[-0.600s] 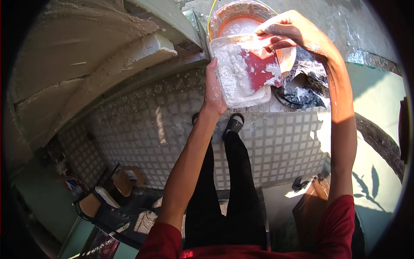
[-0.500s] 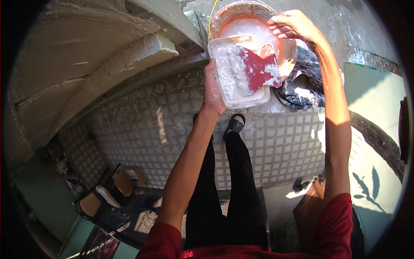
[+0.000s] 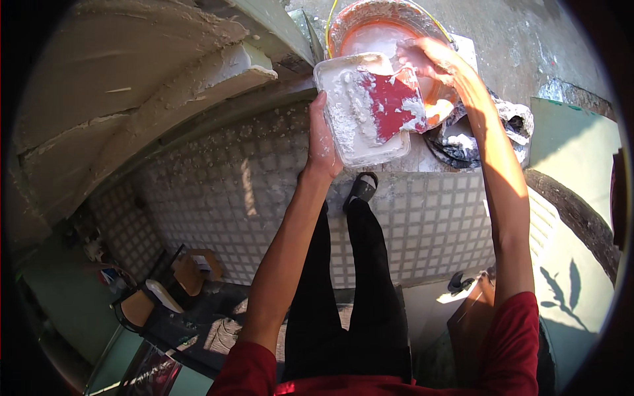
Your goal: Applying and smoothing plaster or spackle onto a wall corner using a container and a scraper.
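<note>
1. While I watch the head feed, my left hand is clamped on the clear tray by its left edge, at the near side of the orange bucket.
2. Tray carries white paste and a smeared flat red piece.
3. My right hand is at bucket's right half, fingers bent; can't tell if gripping anything.
4. Dark crumpled bundle: just right of bucket.

The tub looks plastic, the paste rough.

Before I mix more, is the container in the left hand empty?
Not empty: white paste shows in the container, beside a flat red piece; paste depth unclear.
</note>
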Motion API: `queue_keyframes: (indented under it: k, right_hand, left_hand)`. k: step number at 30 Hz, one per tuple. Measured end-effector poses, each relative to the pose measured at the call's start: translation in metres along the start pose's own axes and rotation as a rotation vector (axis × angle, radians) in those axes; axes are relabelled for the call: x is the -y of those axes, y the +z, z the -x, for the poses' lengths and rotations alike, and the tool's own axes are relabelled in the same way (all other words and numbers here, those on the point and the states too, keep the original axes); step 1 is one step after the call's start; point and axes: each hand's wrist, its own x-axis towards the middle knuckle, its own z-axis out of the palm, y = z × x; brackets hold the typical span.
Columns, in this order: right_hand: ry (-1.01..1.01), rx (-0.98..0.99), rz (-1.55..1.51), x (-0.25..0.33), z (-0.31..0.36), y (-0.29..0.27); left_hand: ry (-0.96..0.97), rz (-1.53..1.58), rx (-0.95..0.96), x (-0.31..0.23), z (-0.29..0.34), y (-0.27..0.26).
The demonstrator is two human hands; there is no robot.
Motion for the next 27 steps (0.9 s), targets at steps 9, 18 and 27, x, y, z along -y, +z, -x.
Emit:
queue_keyframes:
  k: [9,18,27]
  right_hand:
    - [-0.274,0.146,0.494,0.087,0.110,0.061]
    - [-0.477,-0.529,0.906,0.010,0.152,0.076]
    - [-0.482,-0.563,0.568,0.021,0.182,0.104]
  left_hand:
    - [-0.022,0.086,0.068,0.009,-0.005,0.011]
    - [-0.041,0.114,0.065,0.012,-0.001,0.015]
    - [-0.032,0.126,0.042,0.009,0.019,0.037]
